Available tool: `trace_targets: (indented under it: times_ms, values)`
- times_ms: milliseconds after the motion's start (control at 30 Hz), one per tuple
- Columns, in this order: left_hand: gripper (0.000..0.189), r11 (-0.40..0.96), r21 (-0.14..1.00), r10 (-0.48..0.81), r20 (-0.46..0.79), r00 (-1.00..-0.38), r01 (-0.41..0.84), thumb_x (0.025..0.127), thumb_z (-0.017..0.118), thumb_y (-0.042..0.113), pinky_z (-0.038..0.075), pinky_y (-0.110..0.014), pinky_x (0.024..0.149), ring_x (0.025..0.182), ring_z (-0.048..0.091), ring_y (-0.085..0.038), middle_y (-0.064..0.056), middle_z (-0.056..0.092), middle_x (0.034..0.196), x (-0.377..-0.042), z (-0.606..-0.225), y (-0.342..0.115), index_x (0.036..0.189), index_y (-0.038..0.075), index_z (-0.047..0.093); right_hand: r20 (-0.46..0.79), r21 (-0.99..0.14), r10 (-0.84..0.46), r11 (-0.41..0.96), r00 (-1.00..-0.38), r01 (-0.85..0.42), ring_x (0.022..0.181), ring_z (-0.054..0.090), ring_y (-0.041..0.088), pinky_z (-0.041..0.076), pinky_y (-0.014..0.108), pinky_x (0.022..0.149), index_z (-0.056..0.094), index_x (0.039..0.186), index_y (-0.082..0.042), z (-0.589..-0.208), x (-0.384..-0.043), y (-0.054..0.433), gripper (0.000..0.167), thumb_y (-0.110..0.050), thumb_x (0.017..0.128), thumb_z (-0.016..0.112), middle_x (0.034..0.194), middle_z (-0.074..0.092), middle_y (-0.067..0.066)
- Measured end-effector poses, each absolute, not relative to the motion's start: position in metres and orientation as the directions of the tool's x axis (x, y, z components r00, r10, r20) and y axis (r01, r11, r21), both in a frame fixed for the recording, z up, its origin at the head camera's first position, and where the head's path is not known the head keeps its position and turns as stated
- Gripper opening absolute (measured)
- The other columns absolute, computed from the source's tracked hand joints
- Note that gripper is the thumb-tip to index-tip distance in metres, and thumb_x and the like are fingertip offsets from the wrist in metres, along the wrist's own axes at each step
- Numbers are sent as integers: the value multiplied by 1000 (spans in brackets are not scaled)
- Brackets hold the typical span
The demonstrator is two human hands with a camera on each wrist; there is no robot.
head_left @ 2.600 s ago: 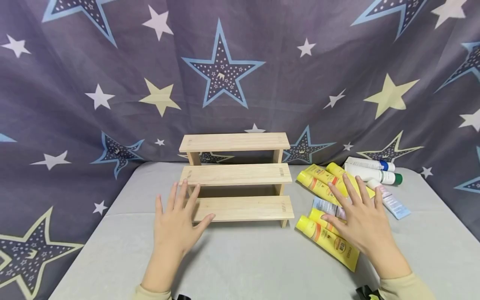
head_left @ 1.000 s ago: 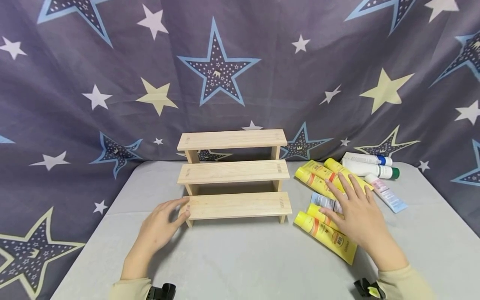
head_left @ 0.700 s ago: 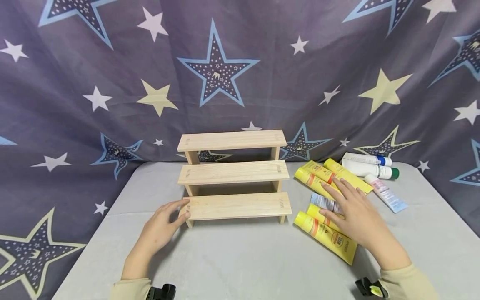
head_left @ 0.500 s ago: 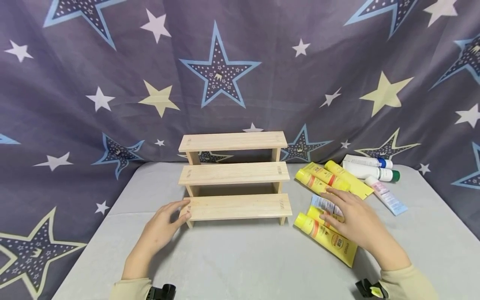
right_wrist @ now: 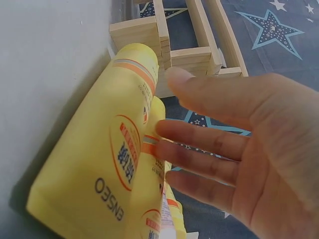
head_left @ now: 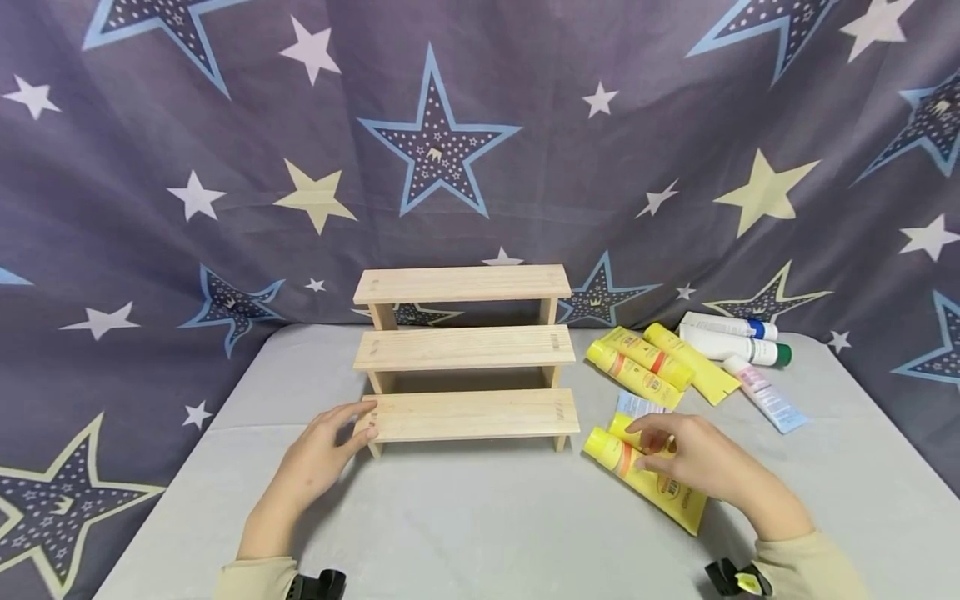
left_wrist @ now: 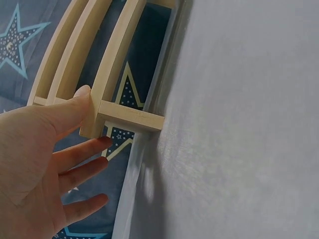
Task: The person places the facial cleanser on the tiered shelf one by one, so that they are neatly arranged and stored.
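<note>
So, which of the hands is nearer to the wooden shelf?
Left. The left hand holds the wooden shelf at the left end of its lowest step; the right hand is apart, right of it, over the front yellow tubes.

beige sleeves (head_left: 810, 567) and black wrist-worn devices (head_left: 318, 586), the right one bearing a yellow-green patch (head_left: 749, 582).

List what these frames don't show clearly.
Head: near yellow pair's rear tube, body mostly behind the right hand.
Head: green-capped white tube, print too small.
Left wrist: wooden rack, far board ends cut off by top edge.
Right wrist: that rear tube, bottom cut off by lower edge.
</note>
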State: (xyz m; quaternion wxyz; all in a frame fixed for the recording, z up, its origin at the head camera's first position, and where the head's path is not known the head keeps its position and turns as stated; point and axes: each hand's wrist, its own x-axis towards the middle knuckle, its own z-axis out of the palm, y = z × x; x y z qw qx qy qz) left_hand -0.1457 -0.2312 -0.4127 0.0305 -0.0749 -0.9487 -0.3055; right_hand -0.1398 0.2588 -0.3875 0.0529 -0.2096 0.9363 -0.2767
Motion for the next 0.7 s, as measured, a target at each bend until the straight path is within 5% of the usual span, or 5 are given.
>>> trace_targets:
  times_ms: [267,700]
  values:
    - [50,785,593,140,110,-984,178,100,59,38,29,-66,108,135,40,-44,-18,50,145,-144,-412,-231,143,12,54,-24,-566,-460,738,-888,-367,82,61,10,54,30,70,70,114,-7,-392,-136,256,37,-10,79,83,90,67,-8]
    - [52,787,592,144,95,-985,172,101,57,39,27,-65,109,136,39,-44,-20,49,145,-145,-409,-231,144,11,51,-77,-378,-372,869,-925,-318,75,51,11,48,32,66,72,112,-4,-390,-129,230,45,-16,72,89,87,62,-5]
